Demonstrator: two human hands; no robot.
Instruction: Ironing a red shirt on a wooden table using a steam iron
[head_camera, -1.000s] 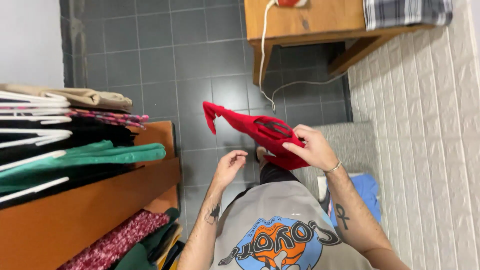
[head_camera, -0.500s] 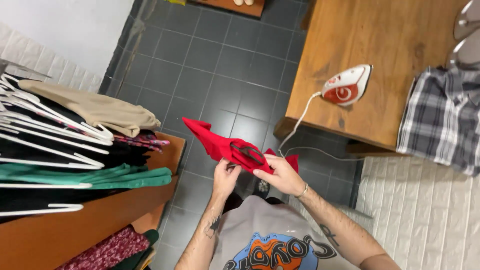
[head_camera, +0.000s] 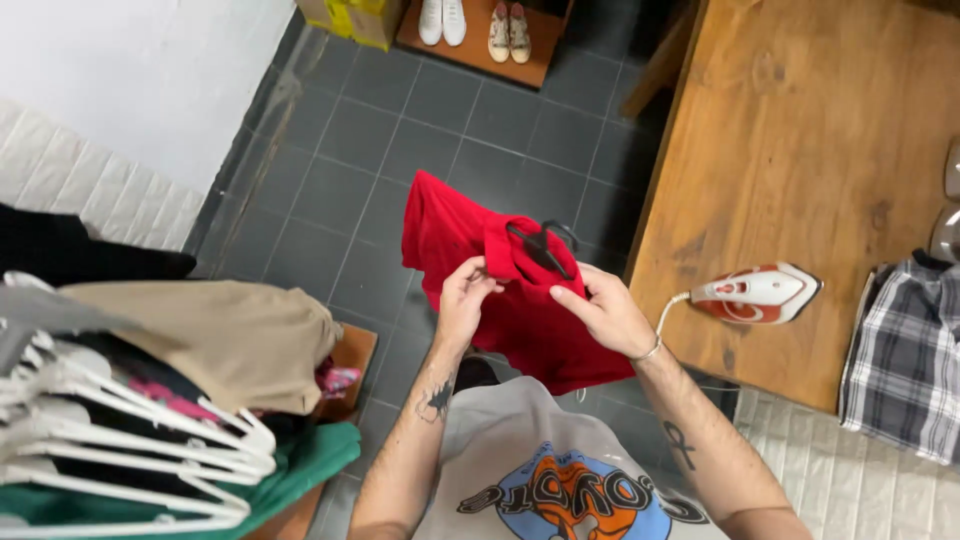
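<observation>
A red shirt (head_camera: 470, 245) hangs in front of me on a black hanger (head_camera: 545, 248) whose hook pokes out at the collar. My left hand (head_camera: 465, 300) pinches the shirt's collar on the left side. My right hand (head_camera: 605, 310) holds the fabric on the right, just below the hanger; a thin bracelet sits on that wrist. Both forearms reach up from my grey printed T-shirt (head_camera: 560, 480).
A rack at the left carries clothes on white hangers (head_camera: 130, 440), with a beige garment (head_camera: 220, 335) on top. At the right stands a wooden table (head_camera: 820, 150) with an orange-and-white iron (head_camera: 760, 293) and a plaid shirt (head_camera: 905, 360). Shoes (head_camera: 480, 25) stand on a far shelf.
The view has tilted up and right toward the table. The red shirt has spread open and now hangs flat between both hands instead of lying bunched sideways.
</observation>
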